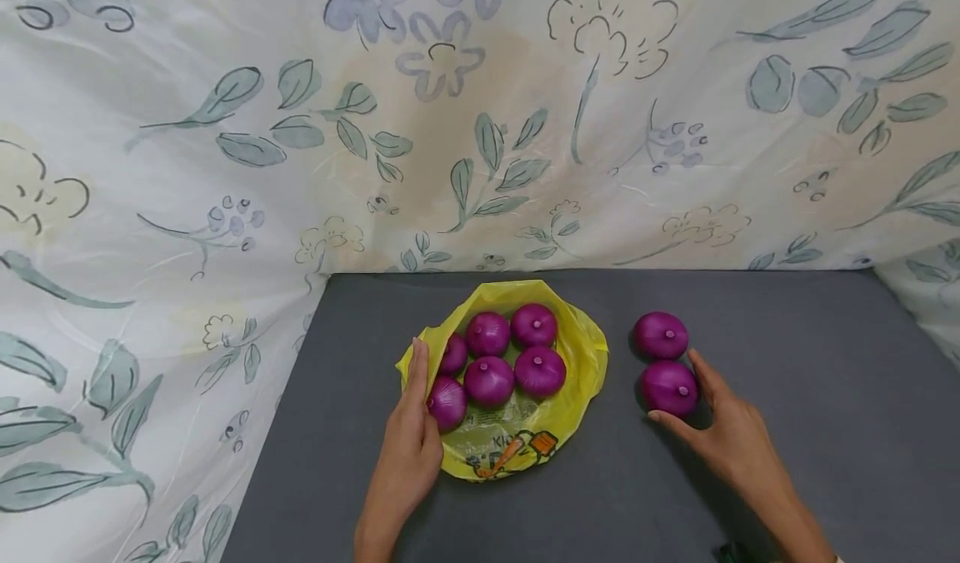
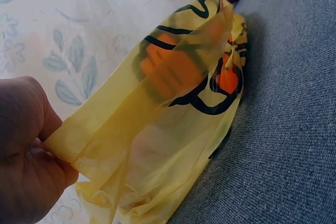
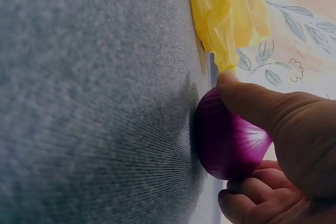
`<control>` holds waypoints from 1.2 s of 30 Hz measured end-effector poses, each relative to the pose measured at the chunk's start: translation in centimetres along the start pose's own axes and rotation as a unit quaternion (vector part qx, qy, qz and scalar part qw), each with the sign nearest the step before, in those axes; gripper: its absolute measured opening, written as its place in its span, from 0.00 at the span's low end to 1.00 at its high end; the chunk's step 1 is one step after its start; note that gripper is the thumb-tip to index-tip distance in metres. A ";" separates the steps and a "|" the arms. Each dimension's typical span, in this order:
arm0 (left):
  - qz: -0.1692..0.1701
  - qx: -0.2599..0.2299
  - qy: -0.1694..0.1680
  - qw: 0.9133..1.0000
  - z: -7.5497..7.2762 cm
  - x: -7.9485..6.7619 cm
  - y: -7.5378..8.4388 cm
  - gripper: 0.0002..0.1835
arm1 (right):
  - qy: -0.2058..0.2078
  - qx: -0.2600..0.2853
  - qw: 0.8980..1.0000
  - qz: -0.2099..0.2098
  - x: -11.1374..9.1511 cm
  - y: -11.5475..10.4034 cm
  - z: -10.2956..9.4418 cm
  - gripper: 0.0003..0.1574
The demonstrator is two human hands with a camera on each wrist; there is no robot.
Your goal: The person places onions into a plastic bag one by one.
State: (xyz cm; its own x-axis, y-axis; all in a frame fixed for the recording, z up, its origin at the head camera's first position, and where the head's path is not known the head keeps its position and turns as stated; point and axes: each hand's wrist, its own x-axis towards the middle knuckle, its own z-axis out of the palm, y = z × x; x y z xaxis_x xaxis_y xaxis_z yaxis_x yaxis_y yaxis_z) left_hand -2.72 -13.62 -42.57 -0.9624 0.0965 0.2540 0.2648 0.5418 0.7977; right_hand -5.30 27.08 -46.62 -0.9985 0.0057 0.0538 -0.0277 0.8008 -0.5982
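Note:
A yellow plastic bag [image 1: 588, 367] with a cartoon print lies mouth-up on the dark table, several purple onions [image 1: 490, 381] showing inside. My left hand [image 1: 405, 446] is at the bag's left rim; in the left wrist view its thumb and fingers pinch the thin plastic [image 2: 94, 140]. Right of the bag, two more onions sit one behind the other. My right hand [image 1: 731, 434] grips the nearer onion [image 1: 669, 388], thumb on its near side and fingers on its right. The right wrist view shows this onion [image 3: 226, 140] between thumb and curled fingers, low against the cloth. The farther onion [image 1: 661, 336] stands right behind it.
Grey cloth [image 1: 825, 363] covers the table. A white floral sheet [image 1: 480, 171] hangs along its back edge and down the left side. Part of a small dark object [image 1: 729, 553] shows at the bottom edge, beside the right forearm.

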 end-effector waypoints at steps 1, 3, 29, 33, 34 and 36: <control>-0.002 0.000 -0.001 1.000 0.0 0.0 0.0 0.49 | 0.003 0.000 1.000 -0.002 -0.1 0.0 0.0 0.73; -0.004 0.000 -0.003 1.000 0.0 0.0 0.0 0.48 | 0.007 0.001 1.000 -0.002 -0.2 0.0 0.2 0.73; -0.008 -0.003 -0.012 1.000 -0.1 0.1 0.4 0.46 | 0.027 0.043 0.999 0.006 -0.5 -0.2 0.3 0.62; -0.009 -0.002 -0.012 1.000 -0.1 0.0 0.4 0.46 | 0.020 0.041 0.999 0.008 -0.5 -0.3 0.3 0.61; -0.009 -0.002 -0.012 1.000 -0.1 0.0 0.5 0.46 | 0.018 0.042 0.999 0.008 -0.5 -0.4 0.3 0.61; -0.010 -0.001 -0.012 1.000 -0.1 -0.1 0.5 0.46 | 0.015 0.043 0.999 0.007 -0.5 -0.4 0.3 0.60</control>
State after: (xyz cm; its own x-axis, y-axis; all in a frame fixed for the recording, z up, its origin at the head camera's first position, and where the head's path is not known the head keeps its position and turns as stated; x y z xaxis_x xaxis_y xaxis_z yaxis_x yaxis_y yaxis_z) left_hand -2.50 -13.44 -42.19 -0.9689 0.1053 0.2239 0.2447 0.5425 0.8036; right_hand -4.77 26.61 -46.69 -0.9971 0.0359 0.0675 -0.0182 0.7461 -0.6656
